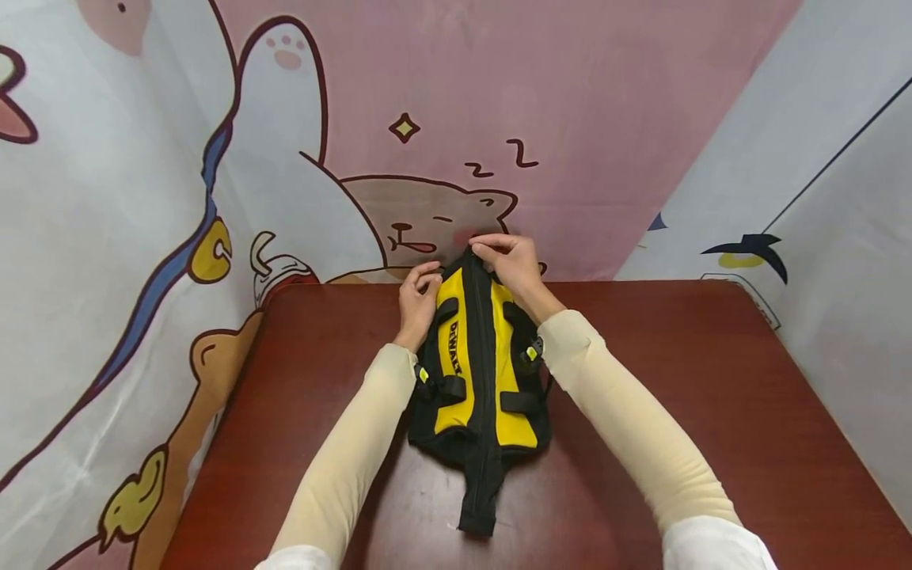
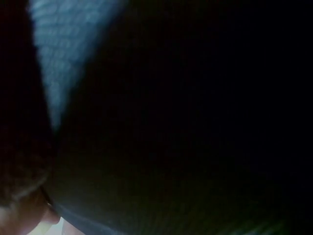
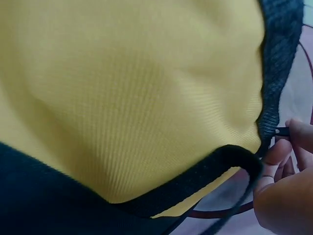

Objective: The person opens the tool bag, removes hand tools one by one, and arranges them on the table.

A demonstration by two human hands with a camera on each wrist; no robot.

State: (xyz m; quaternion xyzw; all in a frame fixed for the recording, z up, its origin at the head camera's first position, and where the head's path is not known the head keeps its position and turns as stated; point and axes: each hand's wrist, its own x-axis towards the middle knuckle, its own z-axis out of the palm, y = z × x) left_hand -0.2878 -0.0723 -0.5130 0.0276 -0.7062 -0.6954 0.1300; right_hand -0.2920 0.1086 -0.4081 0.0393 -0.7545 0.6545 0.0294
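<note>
A black and yellow tool bag [image 1: 445,380] with DEWALT lettering lies on the table, its black zipper [image 1: 483,340] running lengthwise along the top. At the bag's far end, my right hand [image 1: 516,265] pinches a small dark zipper pull [image 3: 282,131] between thumb and forefinger. My left hand [image 1: 419,301] grips the far left edge of the bag with bent fingers; some fingertips are hidden against the fabric. The left wrist view is mostly dark, filled by the bag's black fabric [image 2: 171,122]. The bag's yellow side panel [image 3: 146,98] fills much of the right wrist view.
Beneath the bag is a reddish-brown table [image 1: 677,396]. A cartoon-printed cloth [image 1: 591,119] hangs right behind the table's back edge and along both sides. A black strap end [image 1: 480,499] sticks out from the bag's near end. Handle straps [image 1: 520,402] lie along its sides.
</note>
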